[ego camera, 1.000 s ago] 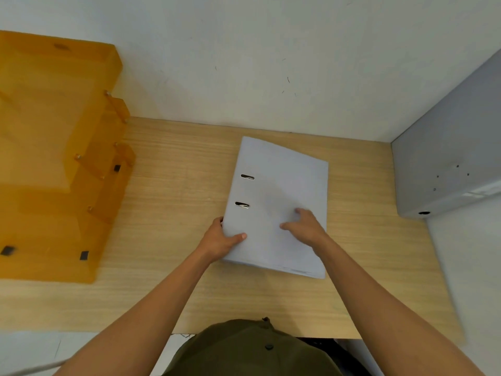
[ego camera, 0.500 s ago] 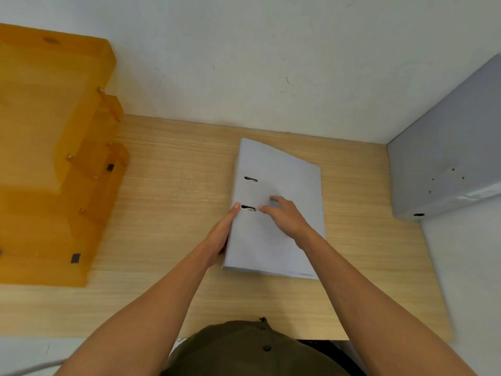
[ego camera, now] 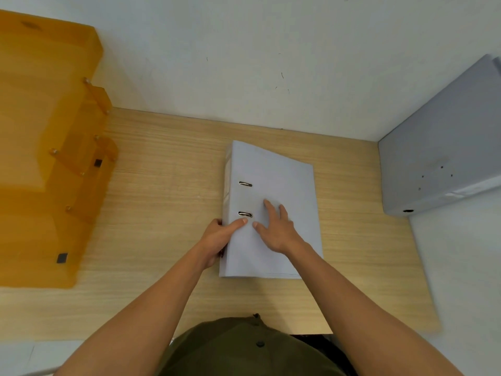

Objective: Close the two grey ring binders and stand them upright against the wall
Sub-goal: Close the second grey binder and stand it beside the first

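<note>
Gripping closed binder point(ego camera: 273, 185) spine | left hand point(ego camera: 217, 240) | right hand point(ego camera: 276, 232) flat on cover

A single wide-angle view, worn on the person's head, looks forward and steeply down onto a wooden desk point(ego camera: 168, 185), so the white wall point(ego camera: 244, 63) fills the frame from 10 to 2 o'clock. The camera sits close: both forearms enter from 6 o'clock, and the olive shirt point(ego camera: 244, 348) shows at the very bottom edge. Straight lines bow near the borders (the lens distortion is plain at 3 and 9 o'clock). With only one view, no scene overlap exists.
</note>
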